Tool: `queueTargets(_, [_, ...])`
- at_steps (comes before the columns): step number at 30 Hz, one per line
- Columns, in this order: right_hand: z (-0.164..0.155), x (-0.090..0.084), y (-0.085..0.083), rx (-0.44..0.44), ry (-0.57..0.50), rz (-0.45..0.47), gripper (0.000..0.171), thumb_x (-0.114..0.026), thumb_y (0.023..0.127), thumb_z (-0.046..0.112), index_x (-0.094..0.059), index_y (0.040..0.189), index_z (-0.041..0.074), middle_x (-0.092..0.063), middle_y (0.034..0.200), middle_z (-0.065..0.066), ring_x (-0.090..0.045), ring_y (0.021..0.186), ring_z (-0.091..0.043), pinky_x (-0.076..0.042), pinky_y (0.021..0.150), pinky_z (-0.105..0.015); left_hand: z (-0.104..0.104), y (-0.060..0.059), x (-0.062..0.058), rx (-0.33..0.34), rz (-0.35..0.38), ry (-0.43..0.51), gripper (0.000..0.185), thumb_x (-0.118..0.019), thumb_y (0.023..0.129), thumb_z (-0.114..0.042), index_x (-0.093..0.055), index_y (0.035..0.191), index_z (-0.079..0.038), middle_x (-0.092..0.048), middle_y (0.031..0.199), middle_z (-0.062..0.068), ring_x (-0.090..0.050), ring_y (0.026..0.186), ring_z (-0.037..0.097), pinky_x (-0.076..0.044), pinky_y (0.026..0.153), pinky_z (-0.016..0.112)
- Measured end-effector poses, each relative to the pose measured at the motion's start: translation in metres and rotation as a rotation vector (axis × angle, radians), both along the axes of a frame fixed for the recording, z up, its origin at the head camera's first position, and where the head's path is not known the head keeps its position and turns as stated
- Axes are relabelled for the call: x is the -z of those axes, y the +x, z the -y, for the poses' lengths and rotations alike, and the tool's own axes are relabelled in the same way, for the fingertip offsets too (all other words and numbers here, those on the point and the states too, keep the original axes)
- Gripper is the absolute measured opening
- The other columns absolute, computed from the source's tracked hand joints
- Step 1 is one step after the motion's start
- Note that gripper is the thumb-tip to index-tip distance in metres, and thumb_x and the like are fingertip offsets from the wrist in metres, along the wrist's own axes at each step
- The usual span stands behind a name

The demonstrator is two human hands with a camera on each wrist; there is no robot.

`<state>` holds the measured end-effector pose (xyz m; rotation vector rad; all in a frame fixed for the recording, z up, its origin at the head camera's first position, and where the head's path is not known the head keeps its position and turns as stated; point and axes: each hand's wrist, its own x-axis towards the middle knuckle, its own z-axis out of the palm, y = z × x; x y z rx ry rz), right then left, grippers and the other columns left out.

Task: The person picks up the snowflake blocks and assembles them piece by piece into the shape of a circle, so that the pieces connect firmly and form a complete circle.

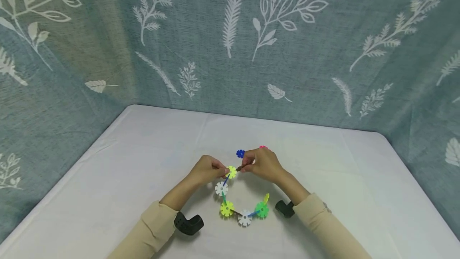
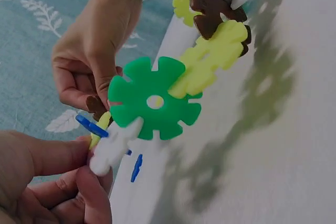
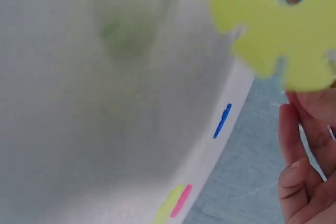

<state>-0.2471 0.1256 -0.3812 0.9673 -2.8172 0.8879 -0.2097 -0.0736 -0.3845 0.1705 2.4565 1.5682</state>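
My left hand (image 1: 207, 169) pinches a yellow notched plastic disc (image 1: 231, 172) at one end of a linked chain. My right hand (image 1: 265, 165) pinches a brown notched disc (image 1: 240, 168) at the yellow one's right edge; whether their slots engage is hidden by the fingers. From the yellow disc the chain curves toward me through a blue piece, a white disc (image 1: 221, 188), a green disc (image 2: 154, 103), another yellow disc (image 1: 227, 209), a brown one, a white disc (image 1: 245, 218), a blue one and a green disc (image 1: 262, 210), ending in a yellow disc (image 3: 273, 30).
Past my right hand lie a loose blue disc (image 1: 240, 154) and a pink disc (image 3: 181, 201), with a yellow disc (image 3: 168, 204) beside the pink one. A white cloth covers the table (image 1: 143, 151). Patterned curtain (image 1: 215, 71) hangs behind and at both sides. Black wrist mounts (image 1: 188, 224) sit under the forearms.
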Motion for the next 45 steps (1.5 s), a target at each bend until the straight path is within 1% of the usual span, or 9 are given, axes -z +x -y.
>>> queueTargets(13, [0.004, -0.003, 0.008, -0.024, 0.055, -0.184, 0.014, -0.078, 0.070, 0.014, -0.065, 0.064, 0.016, -0.068, 0.066, 0.006, -0.059, 0.059, -0.004, -0.039, 0.052, -0.016, -0.006, -0.002, -0.001, -0.015, 0.019, 0.009, 0.016, -0.062, 0.083, -0.009, -0.068, 0.081, 0.006, -0.069, 0.075, 0.012, -0.063, 0.069, 0.013, -0.048, 0.069, 0.027])
queueTargets(23, [0.004, -0.011, 0.015, -0.111, 0.164, -0.389, 0.018, -0.073, 0.070, -0.003, -0.062, 0.064, 0.009, -0.062, 0.063, 0.000, -0.054, 0.056, -0.010, -0.041, 0.051, -0.016, -0.021, -0.003, 0.006, -0.050, -0.085, -0.015, 0.015, -0.065, 0.081, -0.007, -0.068, 0.073, 0.006, -0.068, 0.068, 0.015, -0.064, 0.060, 0.017, -0.043, 0.056, 0.023])
queueTargets(26, [0.001, -0.009, 0.013, -0.126, 0.208, -0.367, 0.017, -0.073, 0.072, 0.000, -0.062, 0.066, 0.010, -0.063, 0.065, 0.001, -0.053, 0.058, -0.009, -0.040, 0.051, -0.016, -0.021, -0.001, 0.008, -0.038, -0.202, -0.137, 0.016, -0.069, 0.080, -0.013, -0.070, 0.070, -0.001, -0.068, 0.063, 0.009, -0.060, 0.055, 0.013, -0.041, 0.051, 0.022])
queueTargets(29, [-0.001, -0.007, 0.010, -0.139, 0.212, -0.335, 0.014, -0.073, 0.074, 0.002, -0.063, 0.069, 0.011, -0.064, 0.069, 0.002, -0.056, 0.062, -0.009, -0.043, 0.054, -0.017, -0.021, 0.001, 0.007, -0.066, -0.417, -0.272, 0.013, -0.074, 0.075, -0.017, -0.070, 0.069, -0.006, -0.066, 0.061, 0.002, -0.055, 0.053, 0.009, -0.040, 0.050, 0.021])
queueTargets(33, [-0.003, -0.003, 0.006, -0.133, 0.152, -0.246, 0.013, -0.074, 0.074, 0.004, -0.064, 0.070, 0.011, -0.065, 0.070, 0.002, -0.059, 0.065, -0.008, -0.045, 0.058, -0.017, -0.026, 0.000, 0.005, -0.037, -0.629, -0.304, 0.014, -0.078, 0.069, -0.016, -0.070, 0.075, -0.006, -0.065, 0.065, 0.000, -0.056, 0.056, 0.009, -0.042, 0.054, 0.019])
queueTargets(37, [-0.003, 0.004, 0.005, -0.145, 0.032, -0.143, 0.011, -0.073, 0.074, 0.004, -0.064, 0.071, 0.010, -0.067, 0.070, 0.001, -0.060, 0.066, -0.005, -0.046, 0.060, -0.016, -0.032, 0.000, 0.005, 0.038, -0.638, -0.321, 0.012, -0.078, 0.069, -0.016, -0.070, 0.072, -0.008, -0.064, 0.063, -0.001, -0.053, 0.056, 0.006, -0.039, 0.055, 0.018])
queueTargets(41, [-0.007, 0.006, 0.003, -0.174, -0.080, -0.048, 0.006, -0.070, 0.077, 0.003, -0.066, 0.077, 0.006, -0.069, 0.076, -0.003, -0.063, 0.070, -0.008, -0.049, 0.064, -0.018, -0.034, 0.001, 0.008, 0.041, -0.621, -0.360, 0.011, -0.078, 0.070, -0.015, -0.070, 0.066, -0.010, -0.064, 0.060, -0.003, -0.050, 0.055, 0.004, -0.037, 0.056, 0.018])
queueTargets(43, [-0.014, 0.005, -0.001, -0.127, -0.123, 0.007, 0.006, -0.069, 0.078, 0.003, -0.068, 0.084, 0.003, -0.070, 0.083, -0.007, -0.064, 0.075, -0.012, -0.049, 0.066, -0.020, -0.034, 0.001, 0.009, 0.025, -0.612, -0.357, 0.010, -0.078, 0.070, -0.014, -0.070, 0.065, -0.010, -0.065, 0.061, -0.002, -0.052, 0.056, 0.005, -0.039, 0.057, 0.019])
queueTargets(45, [-0.024, 0.001, -0.007, -0.008, -0.168, 0.084, 0.014, -0.067, 0.080, 0.002, -0.069, 0.094, 0.001, -0.069, 0.092, -0.011, -0.065, 0.079, -0.018, -0.050, 0.065, -0.021, -0.034, 0.002, 0.010, 0.012, -0.598, -0.350, 0.009, -0.078, 0.070, -0.012, -0.071, 0.066, -0.009, -0.065, 0.063, -0.002, -0.053, 0.058, 0.006, -0.040, 0.058, 0.020])
